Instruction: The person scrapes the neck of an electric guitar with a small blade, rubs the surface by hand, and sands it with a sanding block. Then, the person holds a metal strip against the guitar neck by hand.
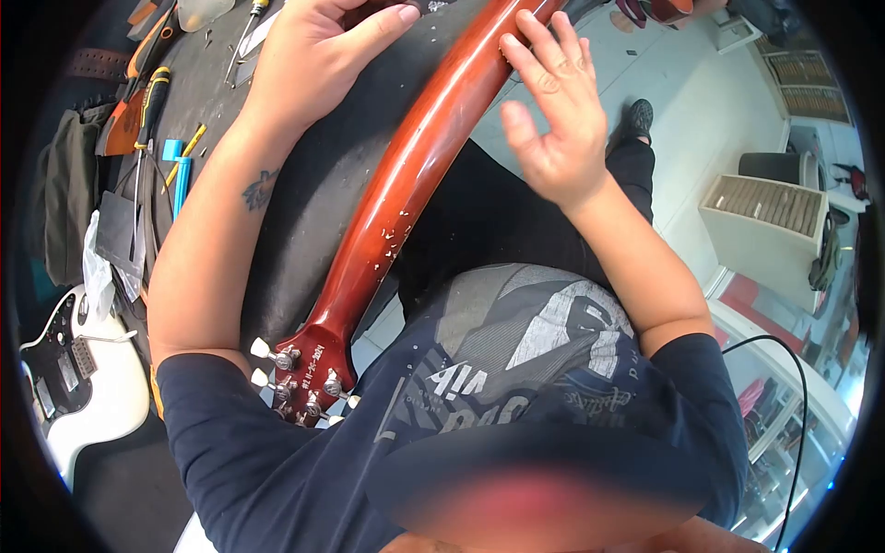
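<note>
Nearest, the headstock (313, 369) lay back-up between the left sleeve (207, 401) and the shirt (535, 359), which left its tuners (288, 357) projecting freely. The guitar neck (406, 189) slanted away along the edge of the counter (300, 207), its flecked back uppermost, presumably so that face stayed accessible. A screwdriver (157, 100) lay beyond the left forearm (203, 230), seemingly within reach. The right hand (560, 124) was spread wide, gripping nothing, fingertips on or just above the neck, perhaps to steady it. Farthest, the left hand (327, 51) reached over the counter; its fingers were partly cut off, so its grip could not be told.
</note>
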